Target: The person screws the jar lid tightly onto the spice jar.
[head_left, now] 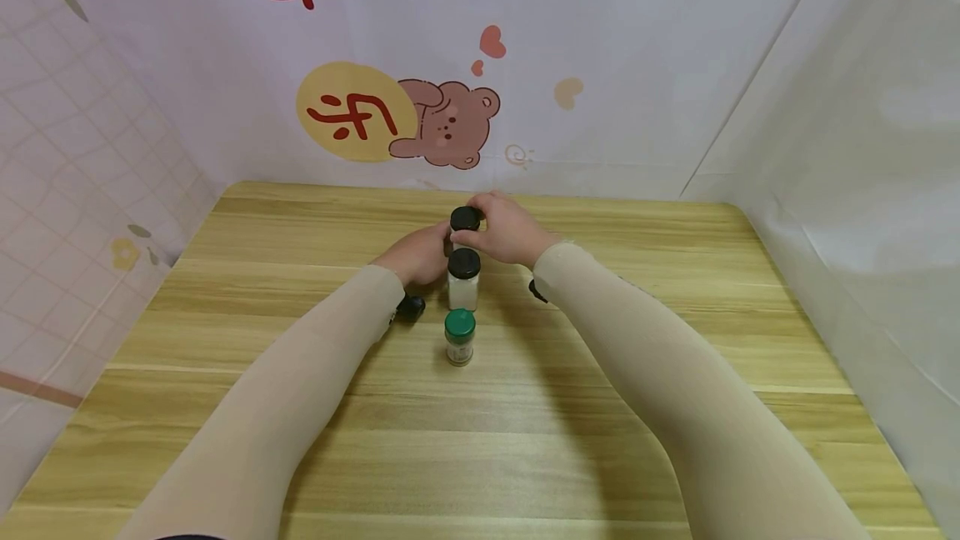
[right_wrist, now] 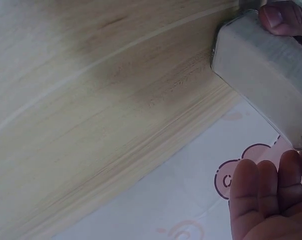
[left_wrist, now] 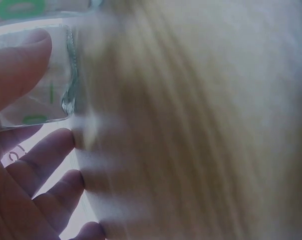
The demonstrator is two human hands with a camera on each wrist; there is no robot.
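Note:
Three containers stand in a front-to-back row. Farthest back is a black-lidded square glass jar (head_left: 465, 217), mostly hidden by the hands. My right hand (head_left: 506, 230) holds it between thumb and fingers near the lid. From the left side my left hand (head_left: 422, 254) reaches to the same jar; in the left wrist view its thumb lies across clear glass (left_wrist: 58, 75) with green print, fingers bent beyond. A second black-lidded jar (head_left: 462, 290) with white contents is just in front, followed by a green-capped spice bottle (head_left: 460, 338). The right wrist view shows a pale-filled square jar (right_wrist: 266, 70) beneath the thumb.
The containers stand on a wood-grain table (head_left: 480, 457). Behind its far edge hangs a white cloth (head_left: 637, 65) printed with a bear, and more cloth covers both sides. Dark wrist devices (head_left: 410, 307) sit under the beige sleeves (head_left: 300, 390).

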